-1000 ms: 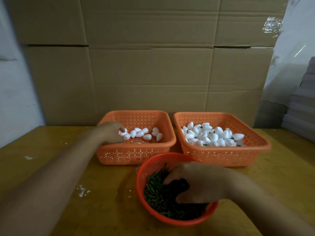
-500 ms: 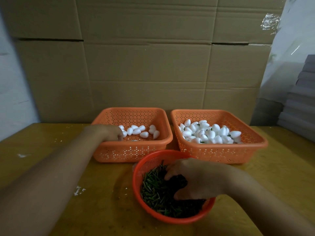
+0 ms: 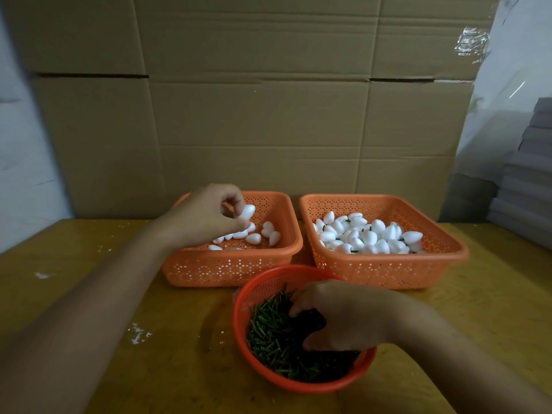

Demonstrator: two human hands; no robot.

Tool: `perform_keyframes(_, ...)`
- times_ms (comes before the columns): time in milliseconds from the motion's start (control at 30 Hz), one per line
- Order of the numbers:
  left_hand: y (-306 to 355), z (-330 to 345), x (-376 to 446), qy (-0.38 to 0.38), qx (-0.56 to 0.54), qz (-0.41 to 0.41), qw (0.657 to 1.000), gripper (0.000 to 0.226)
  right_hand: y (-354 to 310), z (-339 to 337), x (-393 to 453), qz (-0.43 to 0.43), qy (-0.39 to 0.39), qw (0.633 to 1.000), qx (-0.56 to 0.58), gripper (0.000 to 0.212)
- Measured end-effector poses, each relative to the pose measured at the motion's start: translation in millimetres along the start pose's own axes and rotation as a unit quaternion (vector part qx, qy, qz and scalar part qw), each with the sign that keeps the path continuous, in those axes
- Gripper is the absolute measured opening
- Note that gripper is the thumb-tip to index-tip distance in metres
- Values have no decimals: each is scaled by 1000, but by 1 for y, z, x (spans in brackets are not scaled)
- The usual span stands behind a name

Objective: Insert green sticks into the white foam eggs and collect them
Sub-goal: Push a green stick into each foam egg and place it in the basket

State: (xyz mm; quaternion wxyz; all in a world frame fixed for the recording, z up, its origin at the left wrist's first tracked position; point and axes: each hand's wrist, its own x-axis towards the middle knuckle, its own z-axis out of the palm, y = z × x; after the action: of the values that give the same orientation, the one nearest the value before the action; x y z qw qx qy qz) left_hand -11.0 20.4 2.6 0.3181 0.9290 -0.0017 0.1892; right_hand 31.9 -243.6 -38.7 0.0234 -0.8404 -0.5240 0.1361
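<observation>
So compared to half a second back, the left hand (image 3: 206, 215) has come up out of the left orange basket (image 3: 233, 265) and now pinches one white foam egg (image 3: 248, 211) between thumb and fingertips, held above the loose eggs (image 3: 254, 236) lying in the middle of the frame. Before, that hand was down among them. The right hand (image 3: 334, 316) hasn't really budged, it's still dipped into the round red basket (image 3: 254, 297) at lower centre.

Hard-to-see stuff: the right hand's fingertips are buried in the shadowy pile of green sticks (image 3: 274, 333), so I honestly can't tell if it's gripping any or just resting there. The left wrist covers the near-left part of the left basket too.

Containers, left to right: the left basket has only a thin scatter of plain eggs along its floor. The round basket sits in front, just beside both others, full of sticks. The right orange basket (image 3: 385, 268) holds a heaped pile of finished eggs (image 3: 367, 236), with bits of green poking out here and there. All three sit on the yellow table (image 3: 89, 279).
</observation>
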Motion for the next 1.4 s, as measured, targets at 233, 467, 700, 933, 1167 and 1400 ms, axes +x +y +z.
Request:
perform_keyframes(233, 33, 19, -29, -33, -195, 61, 978, 37, 0, 0, 0, -2, -2, 1000, 1, 52)
perform_keyframes(467, 45, 27, -40, -50, -200, 98, 974, 35, 1, 1, 0, -10, 3, 1000, -5, 52)
perform_keyframes(700, 47, 24, -44, -59, -312, 51, 947, 24, 1, 1, -1, -6, 4, 1000, -3, 53)
perform_keyframes(933, 54, 24, -45, -106, -512, -60, 850, 38, 0, -1, -1, -4, 0, 1000, -4, 53)
perform_keyframes(1167, 61, 32, -46, -125, -564, -123, 807, 47, 0, 0, 0, -2, 0, 1000, -2, 52)
perform_keyframes(1400, 64, 34, -47, -140, -570, -130, 799, 52, 4, 6, 4, -16, 26, 1000, 7, 41)
